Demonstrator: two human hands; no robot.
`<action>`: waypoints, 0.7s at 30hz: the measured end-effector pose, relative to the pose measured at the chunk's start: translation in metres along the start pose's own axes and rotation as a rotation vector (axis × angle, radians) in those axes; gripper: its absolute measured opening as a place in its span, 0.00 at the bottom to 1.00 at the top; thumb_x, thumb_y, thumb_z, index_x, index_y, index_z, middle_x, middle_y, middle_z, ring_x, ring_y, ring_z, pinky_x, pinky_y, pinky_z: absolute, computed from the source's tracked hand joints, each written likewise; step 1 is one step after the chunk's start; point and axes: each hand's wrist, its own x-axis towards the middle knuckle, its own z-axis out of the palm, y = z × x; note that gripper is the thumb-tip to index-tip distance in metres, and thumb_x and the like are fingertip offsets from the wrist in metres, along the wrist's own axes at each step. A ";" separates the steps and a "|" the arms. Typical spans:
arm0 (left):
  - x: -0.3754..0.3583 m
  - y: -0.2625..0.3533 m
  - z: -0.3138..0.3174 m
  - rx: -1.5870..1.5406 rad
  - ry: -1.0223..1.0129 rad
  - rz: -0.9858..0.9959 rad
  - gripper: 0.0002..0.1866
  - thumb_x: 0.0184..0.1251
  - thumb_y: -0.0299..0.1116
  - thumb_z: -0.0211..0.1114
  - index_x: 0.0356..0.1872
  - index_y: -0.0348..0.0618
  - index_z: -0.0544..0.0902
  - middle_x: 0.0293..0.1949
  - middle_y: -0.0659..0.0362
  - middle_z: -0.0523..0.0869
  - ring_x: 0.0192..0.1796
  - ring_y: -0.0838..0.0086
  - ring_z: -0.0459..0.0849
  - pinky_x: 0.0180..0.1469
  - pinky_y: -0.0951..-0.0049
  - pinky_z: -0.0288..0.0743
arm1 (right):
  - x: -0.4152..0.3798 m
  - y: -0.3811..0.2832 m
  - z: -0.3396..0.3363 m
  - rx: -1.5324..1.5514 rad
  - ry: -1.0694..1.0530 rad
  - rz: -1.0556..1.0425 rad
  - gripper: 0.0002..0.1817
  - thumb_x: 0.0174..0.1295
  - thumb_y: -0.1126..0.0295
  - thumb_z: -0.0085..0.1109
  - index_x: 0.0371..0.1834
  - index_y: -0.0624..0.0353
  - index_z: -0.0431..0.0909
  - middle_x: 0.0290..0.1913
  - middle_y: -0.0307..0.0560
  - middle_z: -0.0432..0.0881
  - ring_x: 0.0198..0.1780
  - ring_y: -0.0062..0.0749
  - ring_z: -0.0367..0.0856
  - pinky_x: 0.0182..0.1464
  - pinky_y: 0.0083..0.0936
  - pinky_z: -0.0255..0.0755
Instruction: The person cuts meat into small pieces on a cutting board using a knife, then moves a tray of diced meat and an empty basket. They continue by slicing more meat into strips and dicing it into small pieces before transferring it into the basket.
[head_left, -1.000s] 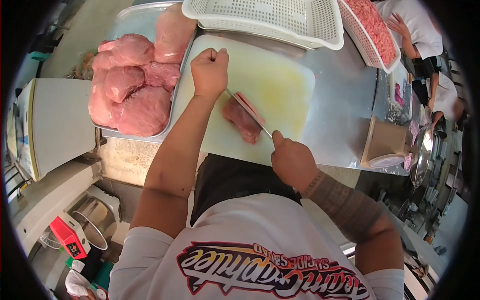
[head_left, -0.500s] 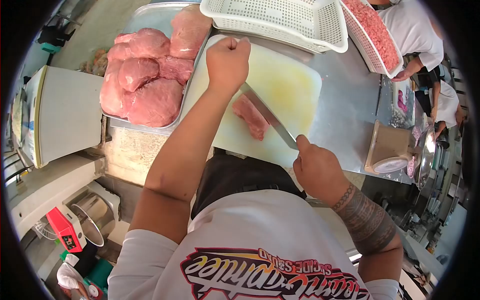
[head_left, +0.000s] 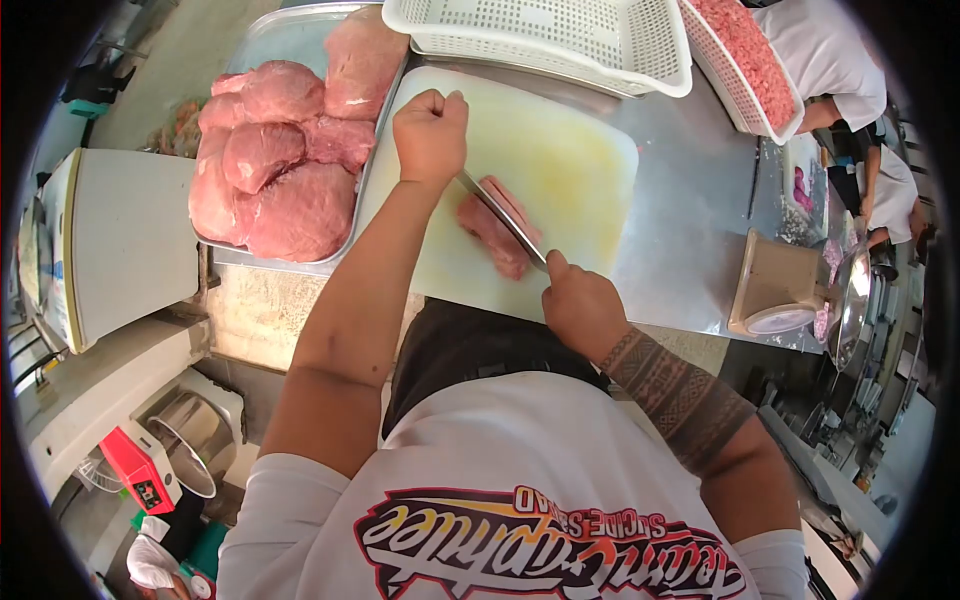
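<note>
Meat piece (head_left: 489, 233): between hands, knife (head_left: 512, 226) lengthwise over it. Right hand (head_left: 585, 308), near right: gripping knife; left hand (head_left: 430, 140), far left: fisted, contents hidden.

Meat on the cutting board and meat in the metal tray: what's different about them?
The board meat is a single small, narrow portion, while the tray meat is several large, rounded lumps.

The board meat lies flat with a knife across it; the tray meat is packed closely together, with no blade on it.

Both look raw and pink.
</note>
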 end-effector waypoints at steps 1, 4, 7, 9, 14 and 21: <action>-0.004 0.001 -0.001 0.040 0.011 0.038 0.23 0.71 0.32 0.70 0.17 0.37 0.70 0.16 0.62 0.69 0.23 0.79 0.64 0.27 0.66 0.66 | -0.003 0.001 -0.001 0.006 0.012 -0.008 0.11 0.66 0.74 0.57 0.48 0.63 0.70 0.30 0.58 0.84 0.34 0.58 0.87 0.37 0.52 0.81; 0.002 -0.005 0.001 -0.061 -0.018 -0.033 0.23 0.71 0.32 0.70 0.17 0.38 0.71 0.16 0.63 0.69 0.23 0.80 0.64 0.27 0.66 0.66 | -0.007 -0.001 -0.008 0.014 0.055 -0.041 0.11 0.65 0.74 0.58 0.48 0.63 0.70 0.30 0.58 0.84 0.33 0.58 0.87 0.37 0.52 0.81; 0.002 0.014 -0.006 -0.245 0.021 -0.109 0.23 0.71 0.33 0.70 0.17 0.38 0.71 0.16 0.63 0.71 0.23 0.79 0.65 0.27 0.66 0.67 | -0.024 -0.011 -0.043 -0.002 0.048 -0.067 0.12 0.64 0.74 0.59 0.48 0.63 0.70 0.30 0.58 0.84 0.33 0.58 0.87 0.36 0.51 0.80; -0.006 0.037 -0.008 -0.245 0.019 -0.085 0.23 0.71 0.33 0.70 0.17 0.38 0.71 0.16 0.62 0.72 0.23 0.79 0.66 0.27 0.66 0.67 | -0.043 -0.016 -0.062 -0.009 0.017 -0.057 0.12 0.64 0.75 0.59 0.48 0.63 0.70 0.30 0.58 0.84 0.33 0.58 0.87 0.36 0.51 0.80; -0.026 0.042 -0.001 -0.173 0.003 -0.118 0.23 0.71 0.33 0.70 0.17 0.37 0.72 0.16 0.62 0.72 0.23 0.79 0.66 0.28 0.66 0.67 | -0.061 -0.013 -0.071 -0.002 -0.052 -0.030 0.11 0.65 0.75 0.59 0.46 0.63 0.69 0.29 0.59 0.84 0.33 0.58 0.87 0.36 0.52 0.80; -0.021 0.026 0.000 -0.100 -0.050 -0.207 0.22 0.71 0.33 0.69 0.17 0.37 0.72 0.16 0.61 0.73 0.23 0.78 0.66 0.29 0.64 0.68 | -0.047 -0.010 -0.058 0.031 -0.090 -0.010 0.11 0.65 0.75 0.59 0.47 0.63 0.69 0.29 0.60 0.84 0.33 0.59 0.87 0.37 0.54 0.80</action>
